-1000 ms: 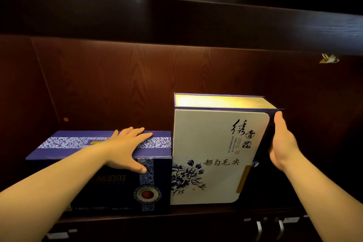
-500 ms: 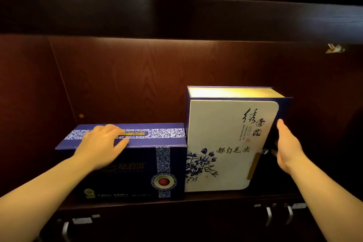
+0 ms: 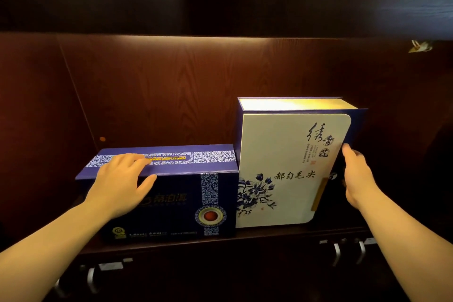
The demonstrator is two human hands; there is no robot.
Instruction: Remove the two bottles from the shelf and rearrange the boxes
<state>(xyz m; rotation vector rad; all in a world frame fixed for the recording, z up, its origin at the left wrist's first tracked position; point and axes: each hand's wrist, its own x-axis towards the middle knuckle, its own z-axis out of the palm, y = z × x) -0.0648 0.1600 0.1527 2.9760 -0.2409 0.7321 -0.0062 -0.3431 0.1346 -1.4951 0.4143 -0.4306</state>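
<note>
— While the left hand [image 3: 120, 185] lies flat and open on the lid of the low navy box [image 3: 171, 193], fingers spread over its front top edge at lower left of centre, what is it actually gripping?

— Nothing, as far as I can tell. It presses down on the lid rather than closing around anything. The right hand [image 3: 356, 179], right of centre, is also open: palm and fingers lie against the dark right side of the tall white box [image 3: 289, 169], the thumb near its front edge.

— And the boxes themselves?

— The white one stands upright on the shelf [image 3: 269, 234], its floral front facing out. The navy one lies low beside it, their sides touching or nearly so. Both sit near the shelf's front edge, centre of the frame.

— Any bottles?

— None visible on this shelf, so I judge that part done, and the rearranging of the boxes is the step in hand.

— What does the next move call for?

— Probably a steady inward squeeze from both sides to close any gap, or a push back toward the wooden back panel [image 3: 196, 93]. The tall box looks likelier to tip, so pressure low on its side would be safer than high.

— Anything else around?

— Metal handles [image 3: 348, 251] below the shelf, lower right.
</note>
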